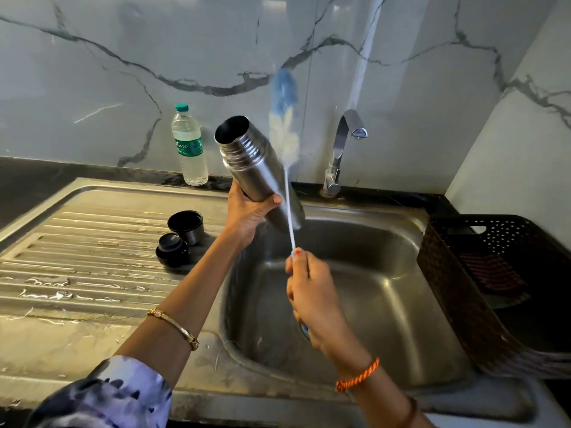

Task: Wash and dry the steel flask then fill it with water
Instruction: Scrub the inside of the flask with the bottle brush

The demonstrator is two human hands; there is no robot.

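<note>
Flask [253, 168] of bare steel, uncapped, tilted with open mouth up and to the left, held above the near-left rim of the sink [411, 217]. Gripped low on the body by the left hand [247, 211], fingers wrapped behind, thumb across the front. Just beside and behind it, outside the mouth, a bottle brush [284, 118] pointing upward, bristle head blurred, blue at the tip and pale lower down. Handle clasped in the right hand [312, 291], fingers closed around it, thumb pressed along the stem.

Washing step, by the look of it: scrubbing of the inside either about to start or between strokes; cannot tell which. Drying and filling not yet done.

Next move probably calls for tipping the bristles over and lining them up with the mouth, then feeding them straight in.

Further out: tap [346, 143], no stream visible; two dark caps [180, 236] on the wet drainboard [77, 257]; plastic water bottle [189, 146] against the marble wall; dark basket [448, 267] at right.
</note>
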